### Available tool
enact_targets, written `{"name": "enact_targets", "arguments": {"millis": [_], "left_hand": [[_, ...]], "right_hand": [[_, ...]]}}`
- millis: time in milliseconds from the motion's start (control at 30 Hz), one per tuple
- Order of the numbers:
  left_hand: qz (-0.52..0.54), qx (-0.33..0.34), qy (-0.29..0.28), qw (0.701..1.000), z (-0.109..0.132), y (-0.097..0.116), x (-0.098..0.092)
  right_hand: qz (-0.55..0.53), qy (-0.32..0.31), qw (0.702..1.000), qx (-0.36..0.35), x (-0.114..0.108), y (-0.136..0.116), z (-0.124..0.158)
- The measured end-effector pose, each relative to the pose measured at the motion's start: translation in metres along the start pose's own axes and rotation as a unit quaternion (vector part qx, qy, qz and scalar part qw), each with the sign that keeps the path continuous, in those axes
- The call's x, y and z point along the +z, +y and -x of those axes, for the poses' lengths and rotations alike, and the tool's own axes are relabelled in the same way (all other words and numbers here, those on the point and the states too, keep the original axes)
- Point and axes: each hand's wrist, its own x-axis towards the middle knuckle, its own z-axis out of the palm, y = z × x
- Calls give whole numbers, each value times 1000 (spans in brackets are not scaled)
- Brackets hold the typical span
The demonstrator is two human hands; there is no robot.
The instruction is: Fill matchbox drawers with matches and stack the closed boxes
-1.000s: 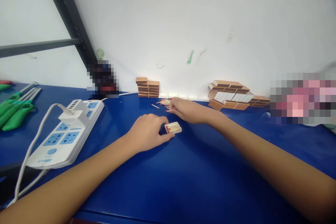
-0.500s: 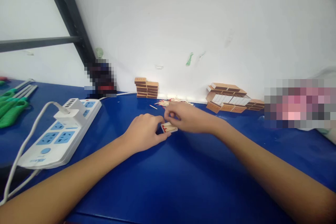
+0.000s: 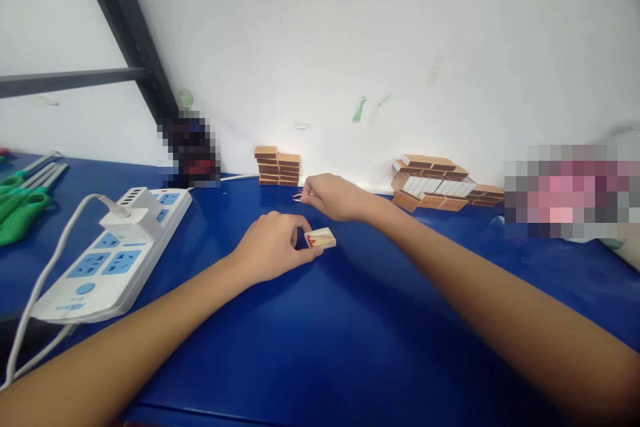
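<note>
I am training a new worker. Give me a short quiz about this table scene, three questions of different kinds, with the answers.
1. True or false: the left hand holds the open matchbox tray.
2. What lies at the fingertips of the right hand? A) loose matches B) a cup C) a book
3. Fill in: the white power strip lies on the person's ____ side of the blue table.
Key: 1 true; 2 A; 3 left.

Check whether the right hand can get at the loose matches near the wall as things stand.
Probably yes: the right hand is at the loose matches, fingertips by them, nothing between; the left hand is aside, on the match tray.
</note>
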Motion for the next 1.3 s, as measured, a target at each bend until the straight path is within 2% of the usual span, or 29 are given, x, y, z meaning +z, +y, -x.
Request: {"name": "enact_targets", "arguments": {"millis": [33, 133, 267, 433, 600, 800, 867, 933, 1000, 1067, 1300], "left_hand": [[-1, -4, 2, 1000, 0, 0, 1], [0, -9, 8, 1000, 0, 0, 3], [3, 1, 5, 1000, 0, -1, 4], [-2, 12, -1, 1000, 0, -1, 3], [-7, 21, -2, 1000, 2, 0, 3], [-11, 59, -30, 998, 4, 2, 2], [-16, 82, -42, 996, 4, 3, 1], [-29, 109, -52, 992, 5, 4, 0], [-44, 132, -59, 988, 5, 5, -1], [-52, 145, -65, 986, 6, 6, -1], [-69, 150, -69, 984, 6, 6, -1]], "right_hand": [[-3, 4, 1000, -4, -5, 3, 12], [-35, -38, 998, -17, -13, 7, 47], [-62, -82, 994, -35, -5, 2, 70], [-98, -49, 993, -52, 5, 4, 67], [-156, -69, 985, -29, 10, 9, 71], [-205, -45, 978, -22, 13, 12, 76], [-208, -15, 978, -10, 14, 20, 72], [-202, 44, 978, 11, 16, 31, 67], [-176, 104, 978, 37, 20, 44, 62], [-138, 130, 980, 52, 24, 55, 59], [-104, 93, 989, 36, 32, 73, 59]]}}
